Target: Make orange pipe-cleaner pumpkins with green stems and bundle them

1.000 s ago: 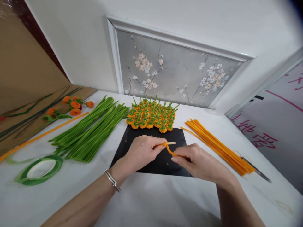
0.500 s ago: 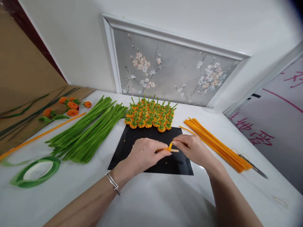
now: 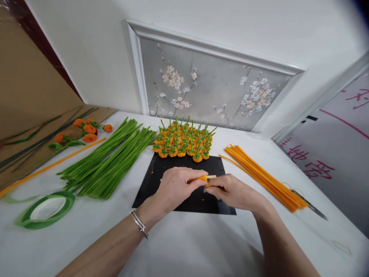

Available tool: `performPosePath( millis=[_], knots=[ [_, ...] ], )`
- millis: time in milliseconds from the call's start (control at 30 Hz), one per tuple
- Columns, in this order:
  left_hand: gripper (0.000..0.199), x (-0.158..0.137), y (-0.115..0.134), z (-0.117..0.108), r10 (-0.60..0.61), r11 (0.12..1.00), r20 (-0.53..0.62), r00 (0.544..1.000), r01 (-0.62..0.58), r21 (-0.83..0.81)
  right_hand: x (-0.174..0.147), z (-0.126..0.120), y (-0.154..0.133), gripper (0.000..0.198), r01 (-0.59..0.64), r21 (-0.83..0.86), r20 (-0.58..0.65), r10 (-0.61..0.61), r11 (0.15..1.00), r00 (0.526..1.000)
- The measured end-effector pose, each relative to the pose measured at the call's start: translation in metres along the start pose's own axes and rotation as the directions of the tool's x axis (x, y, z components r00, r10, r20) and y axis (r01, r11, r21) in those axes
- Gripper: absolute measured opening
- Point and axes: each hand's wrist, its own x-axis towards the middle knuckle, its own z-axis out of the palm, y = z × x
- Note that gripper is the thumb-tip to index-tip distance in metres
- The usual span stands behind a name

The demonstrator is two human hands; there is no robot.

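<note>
Over a black mat (image 3: pixel 184 207), my left hand (image 3: pixel 176 186) is closed round a thin wooden stick (image 3: pixel 212 176), whose pale tip pokes out to the right. An orange pipe cleaner (image 3: pixel 204 179) is wrapped about the stick at the left fingertips. My right hand (image 3: pixel 232 191) pinches the pipe cleaner just below the stick's tip, its fingers close to the left thumb. Most of the stick and the pipe cleaner's free end are hidden by the fingers. Behind the hands stand several small orange pumpkin-like pieces with green stems (image 3: pixel 182 141), grouped at the mat's far edge.
Green pipe cleaners (image 3: pixel 109 165) lie in a bundle on the left, near a roll of green tape (image 3: pixel 65 207). Orange pipe cleaners (image 3: pixel 262 177) lie on the right beside scissors (image 3: pixel 314 207). Orange flowers (image 3: pixel 90 132) rest at the far left. A wall (image 3: pixel 219 88) closes the back.
My right hand has moved down from above the stick to below its tip, carrying the pipe cleaner round it. The left hand stays nearly in place; the stick's tip has tilted up slightly.
</note>
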Motion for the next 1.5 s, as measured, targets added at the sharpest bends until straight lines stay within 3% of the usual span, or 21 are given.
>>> performPosePath(
  millis=[267, 467, 600, 733, 900, 1000, 1133, 1233, 1333, 1500],
  knots=[
    [0.016, 0.003, -0.002, -0.006, -0.069, 0.997, -0.015, 0.997, 0.069, -0.016, -0.007, -0.004, -0.017, 0.021, -0.023, -0.197, -0.049, 0.014, 0.980, 0.999],
    [0.018, 0.001, -0.005, -0.004, -0.011, 0.994, -0.004, 1.000, 0.012, 0.108, -0.012, -0.004, -0.027, 0.023, 0.032, -0.326, -0.140, -0.082, 0.945, 0.987],
    [0.016, -0.001, -0.004, 0.001, 0.045, 0.988, 0.011, 0.999, -0.046, 0.150, -0.011, -0.005, -0.026, 0.024, 0.057, -0.302, -0.305, -0.153, 0.952, 0.940],
    [0.015, -0.001, -0.004, 0.002, 0.064, 0.990, 0.011, 0.998, -0.065, 0.123, -0.007, -0.007, -0.021, 0.019, 0.023, -0.215, -0.473, -0.124, 0.976, 0.872],
    [0.012, 0.000, -0.002, 0.002, 0.096, 0.992, 0.012, 0.995, -0.097, 0.082, 0.001, -0.004, -0.012, 0.015, 0.020, -0.089, -0.579, -0.068, 0.996, 0.813],
    [0.013, 0.000, 0.001, 0.002, 0.114, 0.993, 0.048, 0.992, -0.115, 0.020, 0.007, 0.000, -0.004, 0.017, -0.029, -0.062, -0.599, -0.014, 0.998, 0.800],
    [0.011, 0.001, 0.004, 0.001, 0.112, 0.993, 0.052, 0.992, -0.110, -0.043, 0.010, 0.004, 0.005, 0.027, -0.118, -0.064, -0.476, 0.074, 0.991, 0.876],
    [0.013, 0.000, 0.003, 0.002, 0.026, 0.999, 0.016, 1.000, -0.025, -0.033, 0.008, 0.004, 0.006, 0.031, -0.137, -0.069, -0.313, 0.109, 0.988, 0.944],
    [0.031, -0.001, -0.001, 0.002, -0.063, 0.998, -0.038, 0.997, 0.063, -0.012, 0.005, 0.004, 0.004, 0.030, -0.100, -0.073, -0.226, 0.081, 0.992, 0.971],
    [0.022, 0.001, -0.007, -0.001, -0.060, 0.998, -0.108, 0.992, 0.057, -0.034, 0.001, 0.001, -0.004, 0.023, -0.033, -0.123, -0.185, 0.010, 0.992, 0.983]
  ],
)
